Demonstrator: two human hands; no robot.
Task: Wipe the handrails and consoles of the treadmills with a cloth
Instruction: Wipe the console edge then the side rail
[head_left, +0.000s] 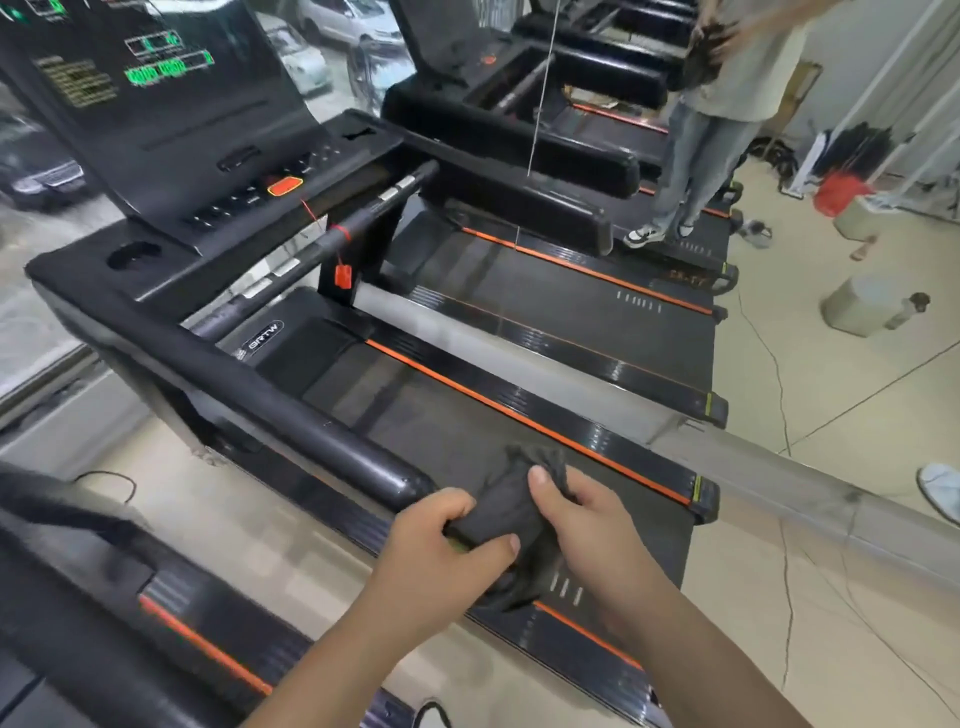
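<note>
At six o'clock, just beside the near end of the black padded treadmill handrail (291, 410), the light, limp dark grey cloth (511, 512) is held bunched, left grip (441, 535) curled round it, right grip (582, 514) pinching its top, probably best grasped mid-wad.

Cloth (511, 512) dark grey, plain; handrail (291, 410) glossy black; console (171, 119) black, green readouts, small pale print; stop button (284, 186) orange, yellow-edged; safety clip (341, 276) red on red cord; belt (426, 415) dark grey; side rail (550, 410) black with orange stripe, fine silver ribbing; floor (831, 441) beige tile, thin dark joints; bystander's jeans (696, 166) pale blue, top (748, 88) off-white, shoes (644, 235) white with black
</note>
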